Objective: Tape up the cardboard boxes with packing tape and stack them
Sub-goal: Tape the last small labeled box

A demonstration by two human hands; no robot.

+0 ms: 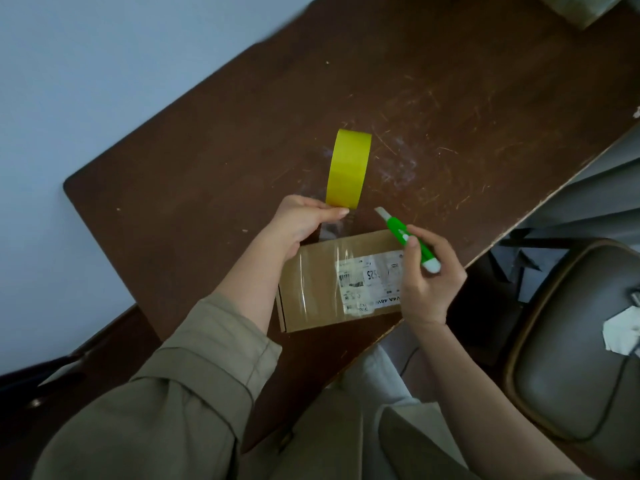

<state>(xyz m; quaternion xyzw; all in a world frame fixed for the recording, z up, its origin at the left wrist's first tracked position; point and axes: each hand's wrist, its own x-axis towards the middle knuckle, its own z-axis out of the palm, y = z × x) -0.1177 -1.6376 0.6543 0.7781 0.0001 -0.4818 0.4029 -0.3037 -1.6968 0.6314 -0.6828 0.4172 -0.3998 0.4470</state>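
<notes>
The brown cardboard box (pixel 332 282) lies at the table's (pixel 450 98) near edge. Beyond it, the left hand (pixel 304 220) grips the yellow tape roll (pixel 348 168), thumb and fingers pinching it, apparently keeping the clear strip taut. At the box's right end, the right hand (pixel 429 271) curls around a green utility knife (pixel 405 237), seemingly for cutting.

A white printed shipping label (pixel 370 280) stuck on the top of the brown cardboard box (pixel 311 285) carries the only readable marks; it lies upside down to the camera; large digits near its middle read roughly "525" when turned; along its near edge runs bold lettering that looks like "V4A 48V", cut off by the right hand (pixel 429 275); a barcode sits at its left end; the smaller print is too blurred to read.
</notes>
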